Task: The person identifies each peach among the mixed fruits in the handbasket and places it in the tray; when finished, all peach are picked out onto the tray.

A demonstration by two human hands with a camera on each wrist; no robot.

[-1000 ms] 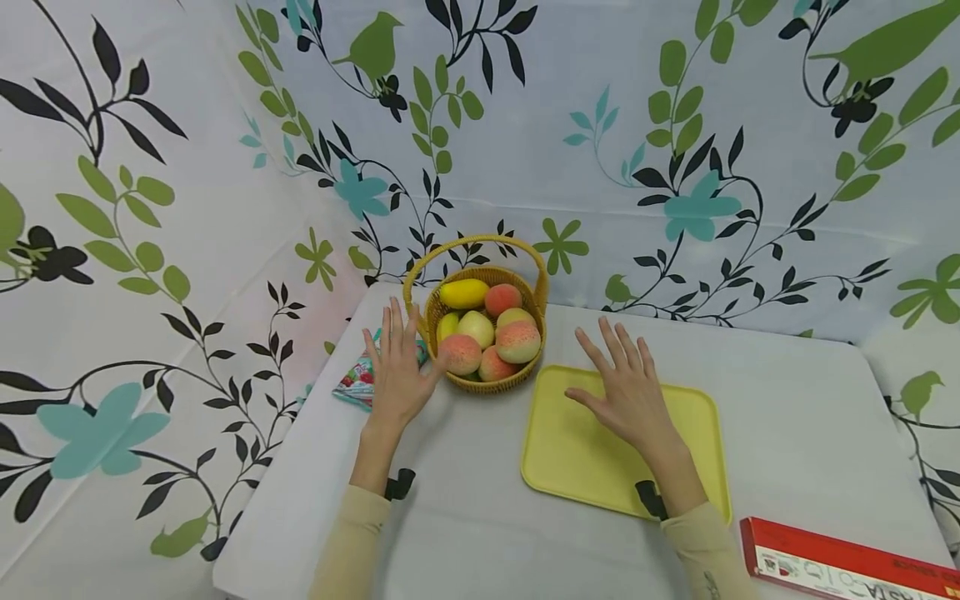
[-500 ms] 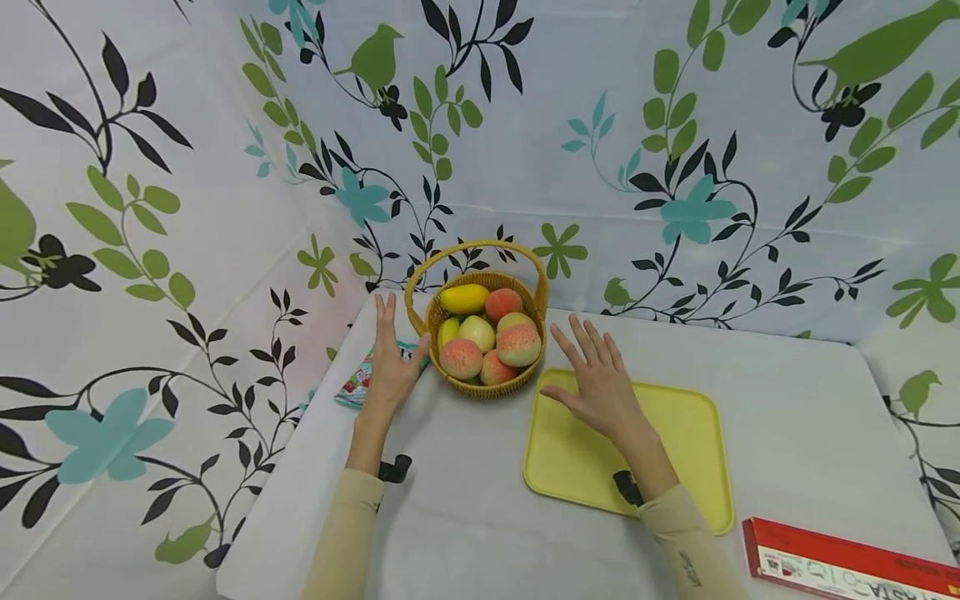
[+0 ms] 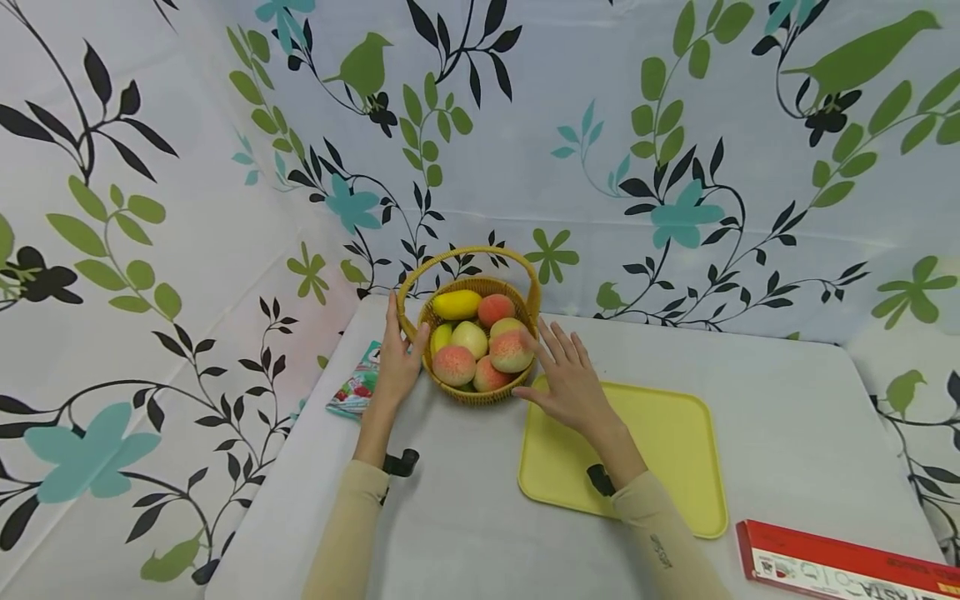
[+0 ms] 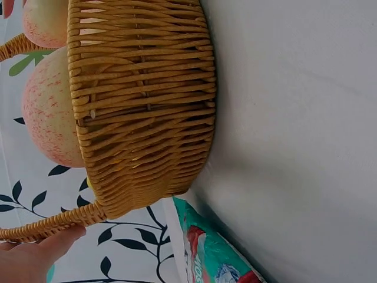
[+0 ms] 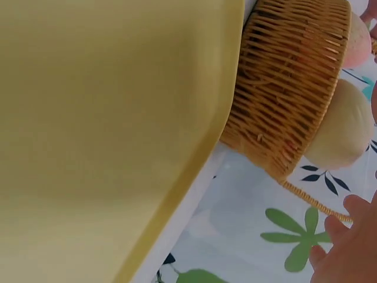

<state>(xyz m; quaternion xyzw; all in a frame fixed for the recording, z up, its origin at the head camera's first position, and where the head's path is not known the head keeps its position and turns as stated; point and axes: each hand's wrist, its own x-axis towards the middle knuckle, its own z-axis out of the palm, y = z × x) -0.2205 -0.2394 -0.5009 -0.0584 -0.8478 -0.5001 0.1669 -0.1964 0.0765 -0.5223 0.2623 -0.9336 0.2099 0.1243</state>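
Observation:
A yellow wicker basket (image 3: pixel 480 398) with a tall arched handle (image 3: pixel 474 251) stands at the back of the white table. It holds several fruits: peaches (image 3: pixel 454 366), a pale round fruit (image 3: pixel 470 339) and yellow elongated ones (image 3: pixel 457 305). My left hand (image 3: pixel 397 364) is at the basket's left side, fingers straight; in the left wrist view its thumb (image 4: pixel 59 243) lies against the handle's lower end. On the right, my right hand (image 3: pixel 570 385) reaches to the rim with fingers spread. Whether it touches the basket (image 5: pixel 288 76) cannot be told.
A yellow tray (image 3: pixel 667 454) lies partly under my right forearm. Left of the basket is a turquoise printed packet (image 3: pixel 352 392), partly behind my left hand. A red and white pasta box (image 3: pixel 847 560) lies at the front right. Patterned cloth hangs behind the table.
My right hand has moved left from over the tray to the basket's right side. My left hand has come rightward to the handle. The basket stays in place.

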